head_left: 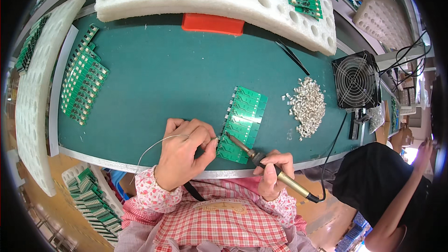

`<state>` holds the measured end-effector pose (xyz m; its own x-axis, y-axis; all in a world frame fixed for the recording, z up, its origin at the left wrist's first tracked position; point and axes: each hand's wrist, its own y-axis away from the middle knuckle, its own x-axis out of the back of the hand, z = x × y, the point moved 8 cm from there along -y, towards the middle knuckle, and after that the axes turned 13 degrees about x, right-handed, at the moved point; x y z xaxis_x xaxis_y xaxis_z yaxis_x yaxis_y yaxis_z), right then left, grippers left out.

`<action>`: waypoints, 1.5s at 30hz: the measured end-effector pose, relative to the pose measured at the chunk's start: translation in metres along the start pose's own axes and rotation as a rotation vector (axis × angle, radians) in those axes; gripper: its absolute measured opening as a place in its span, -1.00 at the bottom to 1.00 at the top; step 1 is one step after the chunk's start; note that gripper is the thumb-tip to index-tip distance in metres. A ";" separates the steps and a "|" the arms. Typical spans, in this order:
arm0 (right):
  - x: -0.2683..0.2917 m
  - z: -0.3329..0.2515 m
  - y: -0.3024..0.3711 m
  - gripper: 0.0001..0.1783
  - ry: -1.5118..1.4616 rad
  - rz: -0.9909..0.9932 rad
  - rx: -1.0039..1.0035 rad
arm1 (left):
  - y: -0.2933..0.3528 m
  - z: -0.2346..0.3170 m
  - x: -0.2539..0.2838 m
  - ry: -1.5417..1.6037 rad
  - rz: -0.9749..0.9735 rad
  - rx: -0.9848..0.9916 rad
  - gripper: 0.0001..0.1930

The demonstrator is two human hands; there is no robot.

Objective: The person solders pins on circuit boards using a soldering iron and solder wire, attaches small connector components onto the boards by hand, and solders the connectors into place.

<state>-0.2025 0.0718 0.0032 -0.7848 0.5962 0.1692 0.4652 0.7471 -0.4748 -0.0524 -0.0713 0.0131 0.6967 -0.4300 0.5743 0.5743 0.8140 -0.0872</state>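
In my right hand [275, 172] is a soldering iron [291, 183], its fingers wrapped round the handle. The iron's tip rests at the left edge of a green circuit board panel [242, 123], near a row of small pins. My left hand [184, 147] is closed in a pinch beside the same edge, with a thin solder wire [151, 148] running from it and curving down to the left. The wire's end at the fingertips lies close to the iron's tip; whether they touch is too small to tell.
Small silvery parts [308, 107] lie heaped to the right, with black tweezers [293, 58] above. A black fan [356, 80] stands beyond. Stacked circuit boards [84, 84] lie at the left. White foam [219, 0] and a red tray [213, 24] line the back. Another person's arm [401, 196] shows at right.
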 end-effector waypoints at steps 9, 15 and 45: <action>-0.002 -0.003 -0.003 -0.87 0.013 -0.006 0.031 | -0.001 0.000 -0.001 -0.004 0.000 0.012 -0.84; 0.001 -0.002 0.001 -0.85 -0.003 0.081 0.082 | -0.002 -0.001 0.000 0.030 -0.008 0.030 -0.84; -0.001 0.002 -0.002 -0.87 -0.045 0.007 0.031 | -0.006 0.002 -0.005 -0.047 -0.036 0.029 -0.82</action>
<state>-0.2036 0.0692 0.0029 -0.7998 0.5867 0.1273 0.4581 0.7334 -0.5022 -0.0599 -0.0736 0.0122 0.6545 -0.4408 0.6142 0.5852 0.8097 -0.0425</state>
